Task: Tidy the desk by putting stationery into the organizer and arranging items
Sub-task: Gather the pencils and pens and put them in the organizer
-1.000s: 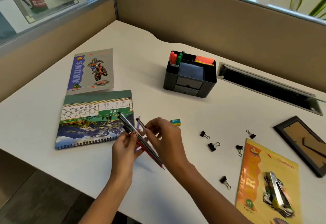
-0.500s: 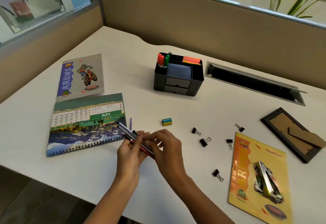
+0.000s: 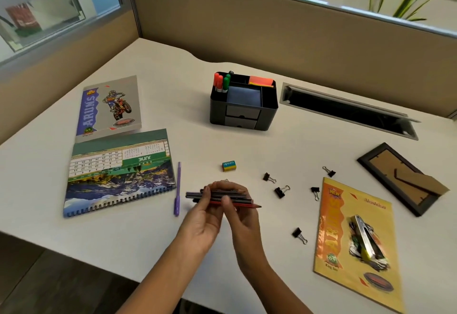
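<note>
Black and red pencil bundle [image 3: 217, 196] held level above bench [image 3: 138, 244], well short of organizer [image 3: 243, 113]. Left hand [image 3: 202, 219] grip curled round bundle; right hand [image 3: 239, 217] grip pinching same bundle, probably squaring ends so all drop into one compartment together. Purple pen [image 3: 177, 190] loose on bench left of hands

I see the pencil bundle [image 3: 238, 200] now lying level between the left hand [image 3: 201, 223] and right hand [image 3: 243, 214], no longer slanted.
</note>
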### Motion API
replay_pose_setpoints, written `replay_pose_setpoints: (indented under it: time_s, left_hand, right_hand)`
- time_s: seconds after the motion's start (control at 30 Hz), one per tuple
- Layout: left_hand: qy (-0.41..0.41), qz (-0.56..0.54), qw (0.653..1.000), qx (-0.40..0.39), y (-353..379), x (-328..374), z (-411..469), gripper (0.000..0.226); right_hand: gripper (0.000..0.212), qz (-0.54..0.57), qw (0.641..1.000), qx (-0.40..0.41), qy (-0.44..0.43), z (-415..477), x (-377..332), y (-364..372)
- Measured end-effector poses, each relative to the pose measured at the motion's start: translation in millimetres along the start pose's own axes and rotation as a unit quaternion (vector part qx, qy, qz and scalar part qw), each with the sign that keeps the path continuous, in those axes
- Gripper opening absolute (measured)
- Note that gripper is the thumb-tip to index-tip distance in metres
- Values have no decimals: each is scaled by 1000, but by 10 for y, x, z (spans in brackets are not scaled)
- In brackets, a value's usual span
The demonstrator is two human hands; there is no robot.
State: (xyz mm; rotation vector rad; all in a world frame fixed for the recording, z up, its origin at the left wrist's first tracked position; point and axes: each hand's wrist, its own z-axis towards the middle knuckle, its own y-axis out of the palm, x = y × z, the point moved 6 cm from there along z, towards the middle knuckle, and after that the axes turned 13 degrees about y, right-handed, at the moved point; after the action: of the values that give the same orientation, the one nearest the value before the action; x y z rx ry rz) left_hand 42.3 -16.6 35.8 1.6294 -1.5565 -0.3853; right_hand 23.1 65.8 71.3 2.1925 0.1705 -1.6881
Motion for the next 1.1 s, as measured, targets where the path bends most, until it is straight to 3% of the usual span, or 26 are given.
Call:
replay_pose_setpoints:
  time_s: [0.2,0.33,0.43,0.63,0.73,0.9,1.0,1.1]
  left_hand:
    - [-129,34,990,-44,-12,-348,-181,30]
    - [-161,191,968,-10,-238,-349,-254,41]
    - [-111,294,949,18,-404,-247,-217,35]
    - [21,386,922,13,-451,-24,-143,23]
    - [94,453,886,-28,-415,39,-103,25]
    - [276,553,772,-150,-168,121,-175,29]
    - [315,559,733,-225,-5,74,-228,35]
    - [308,571,719,-250,58,8,-229,40]
  right_hand:
    - [13,-130,990,35,-42,13,-210,-25]
    - [13,-166,982,56,-67,47,-302,-124]
    - [14,-212,973,51,-74,82,-209,-176]
    - [21,-230,971,57,-35,99,183,-275]
    - [20,-239,969,55,-32,111,259,-280]
    - [22,-260,964,47,-31,150,269,-258]
    - [20,-280,958,37,-43,134,286,-228]
    - [27,-281,958,31,-48,130,291,-197]
